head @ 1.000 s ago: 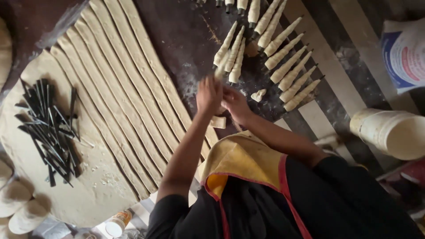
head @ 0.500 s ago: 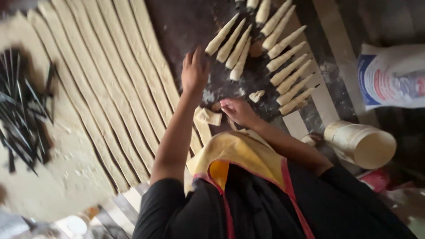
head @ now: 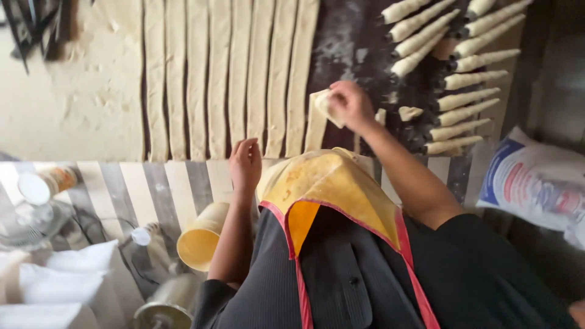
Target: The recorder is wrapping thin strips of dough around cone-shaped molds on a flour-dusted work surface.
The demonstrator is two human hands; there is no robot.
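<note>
Fingers of my right hand [head: 348, 103] pinch the end of a dough strip [head: 317, 125], lifted off the dark tabletop [head: 347, 49]; my left hand [head: 245, 163] rests with fingers loosely apart at the tabletop's near edge, holding nothing. Down left, a yellow cup [head: 201, 237] lies tipped on its side, mouth showing nothing inside. Cut strips [head: 225, 79] fill the left; dough-wrapped cones [head: 454, 79] crowd the right, leaving a bare lane between. Half a second ago my left hand reached up among the strips; now it is back near me.
</note>
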